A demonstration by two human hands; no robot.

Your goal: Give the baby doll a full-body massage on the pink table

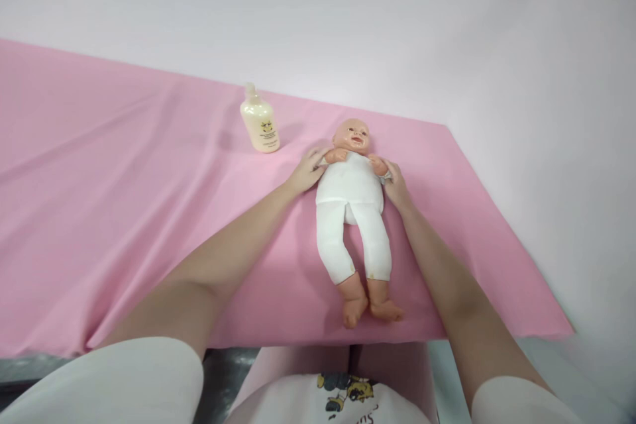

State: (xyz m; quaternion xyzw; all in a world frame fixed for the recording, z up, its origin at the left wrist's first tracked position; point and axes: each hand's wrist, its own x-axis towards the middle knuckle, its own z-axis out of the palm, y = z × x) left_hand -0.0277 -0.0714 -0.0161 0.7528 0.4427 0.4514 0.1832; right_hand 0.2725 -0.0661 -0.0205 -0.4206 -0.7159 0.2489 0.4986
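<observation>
A baby doll (350,179) with a bare head and a white cloth body lies on its back, head toward the far edge and feet toward me. My left hand (307,171) grips the doll at its arm on the left side, near the shoulder. On the other side, my right hand (396,184) has its fingers closed around the doll's other arm. The doll's small hands rest on its upper chest. Parts of my fingertips are hidden behind its arms.
A pale yellow pump-top bottle (261,126) stands upright to the doll's left. Under everything spreads a pink cloth (199,146), creased at the left, covering the table. A white wall (318,26) rises behind the far edge.
</observation>
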